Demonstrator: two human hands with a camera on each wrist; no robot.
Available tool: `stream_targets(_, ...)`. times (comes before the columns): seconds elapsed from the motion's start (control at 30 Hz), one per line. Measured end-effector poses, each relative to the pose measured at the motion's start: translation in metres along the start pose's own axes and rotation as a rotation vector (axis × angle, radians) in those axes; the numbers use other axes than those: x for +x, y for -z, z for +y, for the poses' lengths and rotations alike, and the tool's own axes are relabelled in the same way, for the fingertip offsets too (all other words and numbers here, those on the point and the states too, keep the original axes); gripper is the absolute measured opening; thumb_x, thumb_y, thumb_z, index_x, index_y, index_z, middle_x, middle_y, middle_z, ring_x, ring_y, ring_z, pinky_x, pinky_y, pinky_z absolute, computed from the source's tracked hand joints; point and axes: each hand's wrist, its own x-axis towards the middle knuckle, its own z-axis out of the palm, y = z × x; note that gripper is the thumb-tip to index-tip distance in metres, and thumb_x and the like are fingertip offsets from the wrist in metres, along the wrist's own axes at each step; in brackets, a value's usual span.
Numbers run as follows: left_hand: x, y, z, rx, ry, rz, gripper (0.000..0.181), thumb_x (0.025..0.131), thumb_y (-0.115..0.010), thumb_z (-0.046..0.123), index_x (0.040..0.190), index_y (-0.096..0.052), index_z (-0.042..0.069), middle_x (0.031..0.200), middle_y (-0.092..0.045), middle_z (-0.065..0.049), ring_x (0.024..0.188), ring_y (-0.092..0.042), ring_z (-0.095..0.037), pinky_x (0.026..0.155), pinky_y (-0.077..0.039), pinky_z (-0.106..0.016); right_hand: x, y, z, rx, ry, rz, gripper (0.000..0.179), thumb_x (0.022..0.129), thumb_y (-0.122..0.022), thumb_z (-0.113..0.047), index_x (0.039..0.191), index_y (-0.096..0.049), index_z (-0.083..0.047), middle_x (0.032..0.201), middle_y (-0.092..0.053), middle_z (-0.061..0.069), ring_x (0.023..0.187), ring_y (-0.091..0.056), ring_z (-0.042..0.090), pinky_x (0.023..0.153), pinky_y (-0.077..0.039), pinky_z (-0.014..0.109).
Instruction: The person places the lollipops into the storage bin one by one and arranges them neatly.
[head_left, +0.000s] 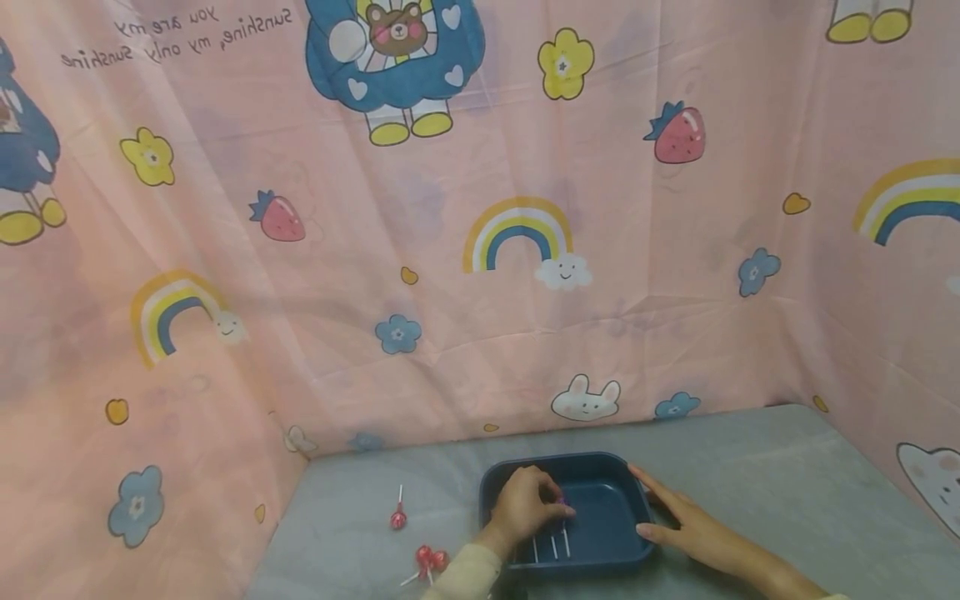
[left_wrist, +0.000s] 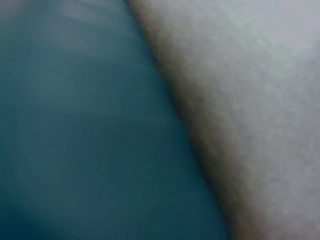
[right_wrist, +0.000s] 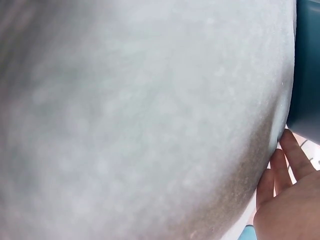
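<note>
In the head view my left hand (head_left: 525, 504) reaches into a dark blue rectangular tray (head_left: 611, 458). Its thumb and fingertips pinch a lollipop with a purple head (head_left: 562, 502), largely covered by the fingers. White lollipop sticks (head_left: 554, 547) show below this hand on the tray floor; their heads are hidden behind it. My right hand (head_left: 686, 525) rests against the tray's right side, fingers extended along the wall and thumb at the rim. The right wrist view shows those fingers (right_wrist: 282, 170) beside the tray's outer wall (right_wrist: 306, 75).
Left of the tray, a red-wrapped lollipop (head_left: 398, 518) lies on the grey table (head_left: 360, 483). Nearer the front is a small cluster of red lollipops (head_left: 425, 557), close by the left sleeve (head_left: 468, 571). A pink patterned curtain (head_left: 450, 375) hangs behind the table and along both sides.
</note>
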Motion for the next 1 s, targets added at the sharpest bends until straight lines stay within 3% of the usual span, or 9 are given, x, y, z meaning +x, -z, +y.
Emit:
stream_targets(0.17, -0.0004, -0.0010, 0.0000, 0.033, 0.007, 0.007, 0.026, 0.064, -0.081, 0.048, 0.075, -0.071, 0.026, 0.080, -0.061, 0.014, 0.075, -0.047, 0.002, 0.066, -0.042, -0.016, 0.0006, -0.0001, -0.0023, 0.031, -0.033, -0.016, 0.077, 0.092, -0.054, -0.048, 0.150, -0.004, -0.040, 0.155, -0.020, 0.025, 0.136, -0.026, 0.051, 0.091, -0.030, 0.076)
stream_targets(0.37, 0.0003, -0.0030, -0.0004, 0.076, -0.010, 0.018, 0.026, 0.064, -0.081, 0.048, 0.074, -0.071, 0.027, 0.078, -0.060, 0.014, 0.073, -0.046, 0.001, 0.064, -0.040, -0.016, -0.0004, 0.0003, -0.0026, -0.025, 0.005, 0.008, 0.078, 0.092, -0.054, -0.047, 0.151, -0.004, -0.037, 0.155, -0.020, 0.025, 0.135, -0.030, 0.052, 0.090, -0.032, 0.074)
stream_targets(1.0, -0.0037, -0.0006, 0.0004, 0.178, -0.069, 0.011, 0.031, 0.063, -0.081, 0.052, 0.077, -0.073, 0.026, 0.072, -0.058, 0.013, 0.068, -0.042, 0.000, 0.059, -0.034, -0.014, -0.0020, 0.0018, -0.0031, -0.033, 0.016, 0.005, 0.076, 0.093, -0.053, -0.046, 0.151, -0.004, -0.038, 0.155, -0.018, 0.025, 0.134, -0.032, 0.051, 0.089, -0.036, 0.072)
